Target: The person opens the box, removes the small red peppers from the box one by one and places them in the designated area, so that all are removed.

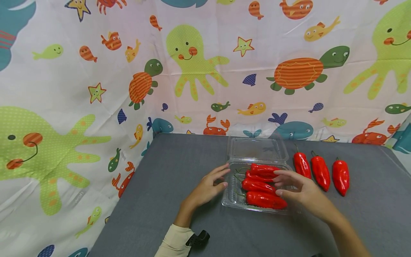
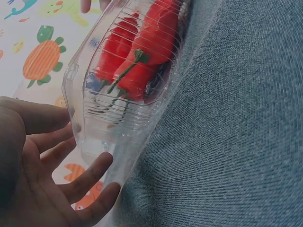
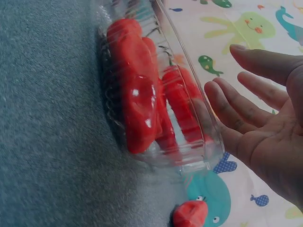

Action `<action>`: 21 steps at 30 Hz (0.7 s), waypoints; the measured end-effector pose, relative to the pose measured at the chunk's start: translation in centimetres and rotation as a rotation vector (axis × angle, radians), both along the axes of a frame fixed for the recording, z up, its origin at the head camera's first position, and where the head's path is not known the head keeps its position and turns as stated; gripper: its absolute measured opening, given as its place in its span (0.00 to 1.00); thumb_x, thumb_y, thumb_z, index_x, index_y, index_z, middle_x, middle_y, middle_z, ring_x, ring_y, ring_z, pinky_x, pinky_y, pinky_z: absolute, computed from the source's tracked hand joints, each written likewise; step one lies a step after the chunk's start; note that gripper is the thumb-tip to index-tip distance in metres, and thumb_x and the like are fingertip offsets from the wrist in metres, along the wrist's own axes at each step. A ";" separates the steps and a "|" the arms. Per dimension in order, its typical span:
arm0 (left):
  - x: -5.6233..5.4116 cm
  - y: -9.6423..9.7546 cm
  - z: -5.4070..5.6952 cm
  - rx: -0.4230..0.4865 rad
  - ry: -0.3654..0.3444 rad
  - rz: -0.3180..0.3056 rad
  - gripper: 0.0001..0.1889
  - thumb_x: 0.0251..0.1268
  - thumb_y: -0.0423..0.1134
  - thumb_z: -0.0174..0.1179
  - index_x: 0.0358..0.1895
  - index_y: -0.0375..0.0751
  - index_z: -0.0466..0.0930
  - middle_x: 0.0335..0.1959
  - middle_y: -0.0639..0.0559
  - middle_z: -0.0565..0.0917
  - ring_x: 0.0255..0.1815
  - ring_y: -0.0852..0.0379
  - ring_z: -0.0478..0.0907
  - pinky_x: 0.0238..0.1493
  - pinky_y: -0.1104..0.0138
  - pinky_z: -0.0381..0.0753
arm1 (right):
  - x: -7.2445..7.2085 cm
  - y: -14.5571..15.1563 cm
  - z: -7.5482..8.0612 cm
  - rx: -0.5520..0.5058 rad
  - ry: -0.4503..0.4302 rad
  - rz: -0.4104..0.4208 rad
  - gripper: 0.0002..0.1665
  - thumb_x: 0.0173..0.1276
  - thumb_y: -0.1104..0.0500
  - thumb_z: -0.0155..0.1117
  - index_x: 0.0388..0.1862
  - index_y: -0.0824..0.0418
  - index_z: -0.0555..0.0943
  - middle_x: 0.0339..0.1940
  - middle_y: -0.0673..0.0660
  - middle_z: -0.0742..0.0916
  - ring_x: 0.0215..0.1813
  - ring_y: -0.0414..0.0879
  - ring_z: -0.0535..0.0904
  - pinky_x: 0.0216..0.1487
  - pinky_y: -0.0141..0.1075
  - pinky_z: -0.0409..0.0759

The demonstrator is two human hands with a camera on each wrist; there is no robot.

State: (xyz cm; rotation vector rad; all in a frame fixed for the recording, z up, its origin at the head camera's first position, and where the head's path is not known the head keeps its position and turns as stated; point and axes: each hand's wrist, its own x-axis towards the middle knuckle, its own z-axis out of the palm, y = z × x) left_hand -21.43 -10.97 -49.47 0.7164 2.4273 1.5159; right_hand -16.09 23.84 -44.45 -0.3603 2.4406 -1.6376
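A clear plastic clamshell box (image 1: 232, 203) sits on the table with its lid (image 1: 257, 149) folded back behind it. Several red peppers (image 1: 265, 200) lie side by side in it, green stems toward the left. At the box's left side is my left hand (image 1: 208, 186), fingers loosely extended; in the left wrist view its fingertips are right at the clear wall. My right hand (image 1: 305, 194) hovers at the right side, fingers slightly bent over the peppers' tips. The right wrist view shows that hand (image 3: 270, 127) spread beside the wall with nothing in its grasp.
Three more red peppers (image 1: 320, 173) lie in a row to the right of the box, stems away from me. A grey cloth (image 1: 154, 207) covers the table. Behind and to the left hangs a white curtain (image 1: 205, 78) printed with sea animals.
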 end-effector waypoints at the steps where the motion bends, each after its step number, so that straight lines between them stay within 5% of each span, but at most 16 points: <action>1: 0.0 0.0 0.0 0.002 -0.003 -0.001 0.29 0.79 0.36 0.59 0.80 0.43 0.70 0.84 0.57 0.64 0.70 0.43 0.78 0.70 0.46 0.77 | 0.0 -0.1 0.0 0.003 -0.009 0.008 0.38 0.71 0.55 0.74 0.76 0.62 0.72 0.66 0.66 0.84 0.62 0.65 0.82 0.45 0.43 0.90; 16: -0.1 0.0 -0.2 0.003 0.005 0.005 0.28 0.80 0.37 0.58 0.79 0.42 0.70 0.84 0.57 0.64 0.70 0.43 0.78 0.70 0.47 0.78 | -0.3 -1.2 -0.6 0.099 -0.029 0.095 0.36 0.71 0.55 0.74 0.75 0.61 0.74 0.63 0.63 0.85 0.63 0.60 0.82 0.52 0.31 0.84; 21: 0.0 0.0 -0.2 0.003 0.009 0.005 0.28 0.80 0.37 0.58 0.79 0.42 0.70 0.84 0.57 0.64 0.70 0.43 0.78 0.70 0.47 0.78 | -0.2 -1.6 -0.8 0.129 -0.019 0.099 0.36 0.71 0.54 0.75 0.74 0.61 0.75 0.62 0.61 0.86 0.62 0.58 0.83 0.55 0.35 0.85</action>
